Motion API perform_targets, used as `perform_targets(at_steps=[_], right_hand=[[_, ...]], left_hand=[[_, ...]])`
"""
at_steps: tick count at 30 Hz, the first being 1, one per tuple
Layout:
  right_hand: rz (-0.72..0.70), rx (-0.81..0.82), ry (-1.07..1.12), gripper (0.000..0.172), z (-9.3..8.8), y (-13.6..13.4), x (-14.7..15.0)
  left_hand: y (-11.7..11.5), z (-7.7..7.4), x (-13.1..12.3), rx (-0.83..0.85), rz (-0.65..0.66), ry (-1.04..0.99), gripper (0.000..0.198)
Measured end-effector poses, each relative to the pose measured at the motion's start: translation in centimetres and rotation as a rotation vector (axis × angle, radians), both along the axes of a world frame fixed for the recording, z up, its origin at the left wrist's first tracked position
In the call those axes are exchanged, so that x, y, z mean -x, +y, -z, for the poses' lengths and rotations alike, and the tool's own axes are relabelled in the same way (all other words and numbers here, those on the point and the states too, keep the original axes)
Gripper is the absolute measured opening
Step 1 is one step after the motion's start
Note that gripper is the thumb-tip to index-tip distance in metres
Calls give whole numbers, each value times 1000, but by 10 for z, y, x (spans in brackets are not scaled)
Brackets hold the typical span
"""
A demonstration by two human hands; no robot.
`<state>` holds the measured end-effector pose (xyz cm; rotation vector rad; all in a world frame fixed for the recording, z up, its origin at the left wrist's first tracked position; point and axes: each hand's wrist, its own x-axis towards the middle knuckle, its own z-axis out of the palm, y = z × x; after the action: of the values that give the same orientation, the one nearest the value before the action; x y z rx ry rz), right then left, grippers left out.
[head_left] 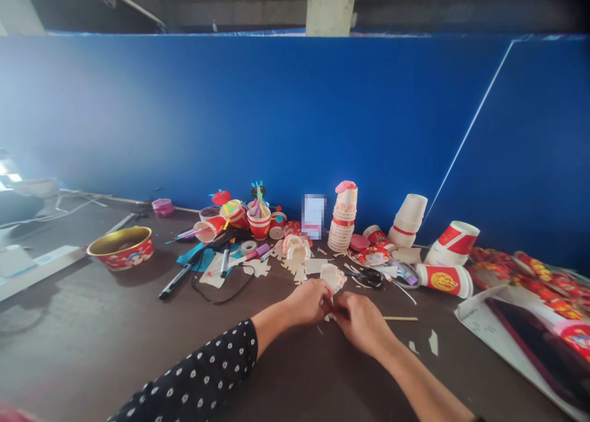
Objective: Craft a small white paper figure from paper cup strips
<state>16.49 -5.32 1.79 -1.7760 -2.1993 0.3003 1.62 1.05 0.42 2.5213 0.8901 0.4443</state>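
My left hand [310,301] is closed in a pinch at the lower edge of a cut paper cup [332,276], white inside with a red pattern at its rim. Close beside it, my right hand [365,324] has its fingers pressed together, and a small white scrap shows by the fingertips. The exact grip there is hidden by the fingers. A thin wooden stick [401,319] sticks out past the right hand; I cannot tell whether it is held or lies on the table. Just beyond the hands lie black-handled scissors [367,277] and cut paper pieces [297,265].
A tall stack of paper cups [342,222] stands behind the hands. At left are a red-gold bowl [123,253], markers [225,262] and decorated cups [259,222]. Tipped red cups [445,281] and a dark tablet [537,342] lie right. A blue partition [258,115] closes the back.
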Motion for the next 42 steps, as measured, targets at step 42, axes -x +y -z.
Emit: perform_targets(at_steps=[42], right_hand=[[-17, -8, -290, 22, -11, -11, 8]], left_hand=[[-8, -9, -9, -63, -9, 114, 18]])
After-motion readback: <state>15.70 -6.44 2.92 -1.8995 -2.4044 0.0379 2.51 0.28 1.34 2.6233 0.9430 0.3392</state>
